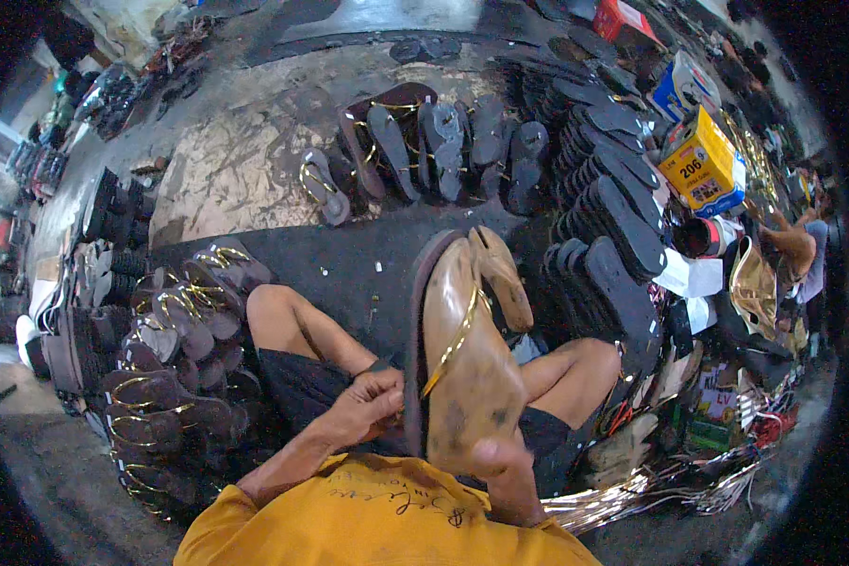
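A brown foot-shaped shoe last [476, 363] stands tilted between my bent legs, with a dark-soled sandal [413, 354] against its left side. The sandal's gold strap [453, 344] runs slantwise over the last. Beside its upper end is a second brown last [502, 280]. My left hand [375, 404] is closed at the sole's lower left edge; what its fingers pinch, if anything, is hidden. Blurred by motion, my right hand [502, 464] is at the last's lower right end, its thumb side showing and the other fingers hidden.
Finished-looking gold-strapped sandals [184, 311] are heaped on my left. Several sandals and soles [441, 141] lie ahead on the floor. Stacks of dark soles [623, 222] rise on the right, beside a yellow box [703, 160]. Shiny gold strips [632, 500] lie at lower right. Another person's arm [790, 247] shows far right.
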`<state>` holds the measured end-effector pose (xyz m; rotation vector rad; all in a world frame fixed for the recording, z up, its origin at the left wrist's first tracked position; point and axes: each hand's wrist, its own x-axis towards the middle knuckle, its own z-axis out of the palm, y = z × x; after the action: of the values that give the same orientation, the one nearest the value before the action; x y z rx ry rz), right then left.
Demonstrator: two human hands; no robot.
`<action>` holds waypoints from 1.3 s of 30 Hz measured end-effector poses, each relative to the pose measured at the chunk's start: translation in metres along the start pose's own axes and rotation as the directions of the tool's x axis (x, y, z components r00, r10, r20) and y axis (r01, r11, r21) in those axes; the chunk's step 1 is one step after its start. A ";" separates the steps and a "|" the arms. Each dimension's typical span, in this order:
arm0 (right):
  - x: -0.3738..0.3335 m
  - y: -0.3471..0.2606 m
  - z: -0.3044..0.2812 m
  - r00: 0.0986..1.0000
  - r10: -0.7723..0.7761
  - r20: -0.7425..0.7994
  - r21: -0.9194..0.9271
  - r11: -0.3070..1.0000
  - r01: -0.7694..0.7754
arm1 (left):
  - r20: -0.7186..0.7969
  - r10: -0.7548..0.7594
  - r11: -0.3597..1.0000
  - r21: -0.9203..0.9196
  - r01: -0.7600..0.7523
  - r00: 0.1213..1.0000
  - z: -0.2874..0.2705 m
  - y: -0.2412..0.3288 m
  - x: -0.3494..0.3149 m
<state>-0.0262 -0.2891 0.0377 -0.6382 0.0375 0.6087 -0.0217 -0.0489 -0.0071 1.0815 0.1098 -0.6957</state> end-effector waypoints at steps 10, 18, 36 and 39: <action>0.067 0.017 -0.018 0.943 -0.332 0.016 -0.706 0.664 0.246 | -0.050 -0.131 0.821 -0.565 0.080 0.990 -0.030 -0.075 0.078; 0.102 0.067 -0.008 0.961 -0.265 -0.078 -0.832 0.549 0.084 | -0.624 0.346 0.930 0.329 -0.166 0.700 -0.033 0.013 0.065; 0.162 -0.054 -0.078 0.964 -0.104 -0.247 -0.788 0.600 -0.137 | -0.097 0.003 0.930 0.367 0.032 0.995 -0.062 0.033 0.026; 0.189 -0.058 -0.105 0.981 -0.006 -0.196 -0.650 0.749 -0.125 | -0.176 0.119 0.958 0.278 -0.067 0.977 -0.069 -0.001 0.007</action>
<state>0.1766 -0.2868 -0.0561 -1.3985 0.0157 0.6204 0.0003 0.0057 -0.0442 1.4079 0.1299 -0.5293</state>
